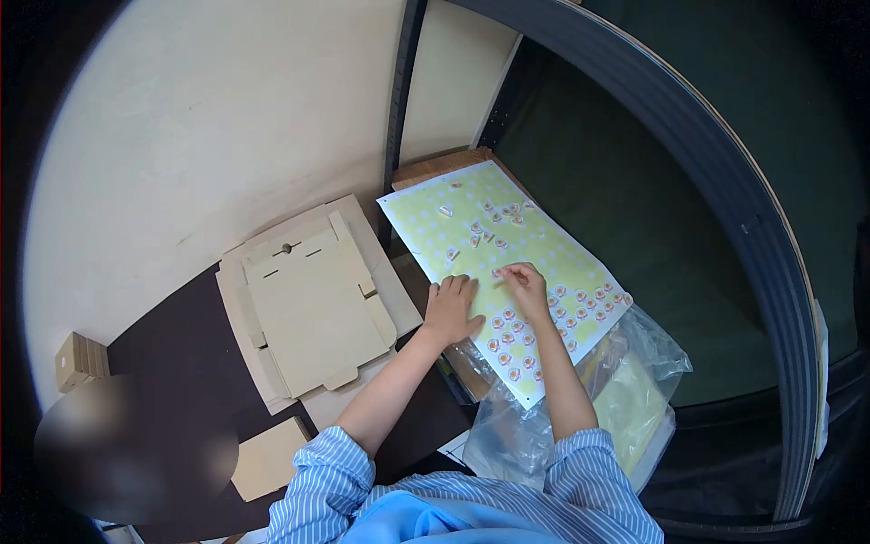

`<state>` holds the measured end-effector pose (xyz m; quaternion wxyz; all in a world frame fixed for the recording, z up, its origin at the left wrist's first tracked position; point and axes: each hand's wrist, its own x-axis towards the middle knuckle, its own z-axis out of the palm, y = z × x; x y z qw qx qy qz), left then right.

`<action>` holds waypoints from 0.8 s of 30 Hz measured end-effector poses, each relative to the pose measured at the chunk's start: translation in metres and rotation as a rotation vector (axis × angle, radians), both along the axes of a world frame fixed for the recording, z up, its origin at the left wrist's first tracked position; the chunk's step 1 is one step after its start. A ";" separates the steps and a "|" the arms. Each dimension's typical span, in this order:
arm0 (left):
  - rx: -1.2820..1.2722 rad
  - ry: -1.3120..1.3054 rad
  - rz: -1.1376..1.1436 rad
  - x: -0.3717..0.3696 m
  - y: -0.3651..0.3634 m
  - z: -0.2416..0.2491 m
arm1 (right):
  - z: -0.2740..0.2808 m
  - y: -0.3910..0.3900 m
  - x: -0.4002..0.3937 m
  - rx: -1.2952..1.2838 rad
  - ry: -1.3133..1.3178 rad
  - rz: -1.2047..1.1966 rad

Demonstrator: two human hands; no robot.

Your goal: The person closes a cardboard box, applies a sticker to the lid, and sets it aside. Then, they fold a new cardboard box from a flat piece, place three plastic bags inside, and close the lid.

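Observation:
A large pale yellow-green sheet (426, 227) with rows of whitish dots lies at a slant in front of me. My left hand (450, 310) rests flat on its left edge, fingers spread. Over the middle of the sheet, my right hand (526, 288) has thumb and fingers pinched at a small white-and-red sticker-like piece (497, 273). Similar round pieces (528, 339) with orange-red centres sit in rows at the near end. Other loose pieces (489, 238) are scattered farther up, some tilted or overlapping.
Flattened cardboard boxes (317, 308) are stacked left of the sheet on a dark table (172, 335). Clear plastic bags (507, 435) lie under its near end. Small brown boxes (82, 361) stand at far left. A black metal frame (725, 145) curves along the right.

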<state>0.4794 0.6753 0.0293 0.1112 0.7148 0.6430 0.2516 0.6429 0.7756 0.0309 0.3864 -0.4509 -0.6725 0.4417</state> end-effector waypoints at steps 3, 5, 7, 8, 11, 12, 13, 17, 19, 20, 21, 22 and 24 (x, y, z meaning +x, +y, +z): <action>0.157 -0.312 0.031 -0.011 -0.001 0.019 | 0.024 -0.032 -0.025 -0.152 0.198 -0.188; 0.331 -0.418 0.065 -0.016 -0.015 0.029 | 0.043 -0.065 -0.041 -0.179 0.253 -0.182; 0.261 -0.673 0.102 -0.027 -0.040 0.045 | 0.054 -0.100 -0.060 -0.212 0.314 -0.168; 0.320 -0.705 0.110 -0.034 -0.057 0.053 | 0.057 -0.118 -0.069 -0.304 0.445 -0.141; 0.325 -0.789 0.115 -0.062 -0.109 0.052 | 0.054 -0.176 -0.098 -0.452 0.660 -0.057; 0.321 -0.804 0.132 -0.070 -0.129 0.054 | 0.052 -0.196 -0.109 -0.487 0.745 -0.012; 0.317 -0.793 0.146 -0.081 -0.149 0.055 | 0.051 -0.216 -0.120 -0.481 0.704 -0.033; 0.310 -0.643 0.189 -0.128 -0.226 0.063 | 0.040 -0.285 -0.161 -0.189 0.471 0.003; 0.316 -0.600 0.201 -0.147 -0.263 0.064 | 0.051 -0.315 -0.179 0.181 0.202 0.040; 0.323 -0.576 0.233 -0.154 -0.280 0.064 | 0.054 -0.328 -0.188 0.278 0.188 0.045; 0.317 -0.574 0.256 -0.161 -0.297 0.061 | 0.056 -0.340 -0.194 0.265 0.189 0.063; 0.282 -0.570 0.275 -0.168 -0.313 0.058 | 0.058 -0.350 -0.199 0.436 0.057 0.074; 0.235 -0.551 0.286 -0.179 -0.341 0.054 | 0.053 -0.365 -0.208 0.543 -0.059 0.121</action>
